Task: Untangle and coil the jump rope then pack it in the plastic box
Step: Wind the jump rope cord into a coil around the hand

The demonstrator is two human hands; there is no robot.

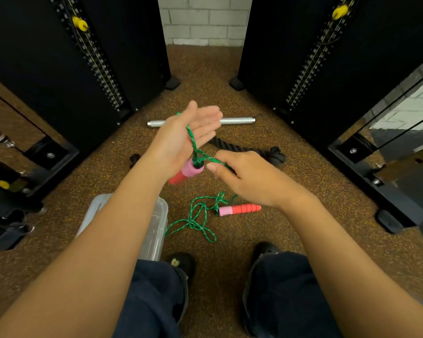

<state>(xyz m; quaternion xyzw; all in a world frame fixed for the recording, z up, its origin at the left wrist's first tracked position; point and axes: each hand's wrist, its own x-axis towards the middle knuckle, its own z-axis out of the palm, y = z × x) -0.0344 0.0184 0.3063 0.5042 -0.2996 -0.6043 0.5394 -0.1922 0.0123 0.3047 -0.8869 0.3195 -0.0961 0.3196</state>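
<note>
My left hand (181,137) is held palm up with its fingers straight. The green rope (193,140) runs across that palm and over its far edge. One pink-and-red handle (186,173) hangs at the heel of the hand. My right hand (244,178) pinches the rope just right of that handle. Below on the floor lies the other pink-and-red handle (239,209), with a loose tangle of rope (195,218) to its left. The clear plastic box (156,228) stands on the floor under my left forearm, partly hidden.
Two black weight-stack towers (91,57) (327,57) flank the brown speckled floor. A silver bar (237,120) and a thick black rope (254,151) lie beyond my hands. My black shoes (264,250) are at the bottom. Black gear sits at the far left.
</note>
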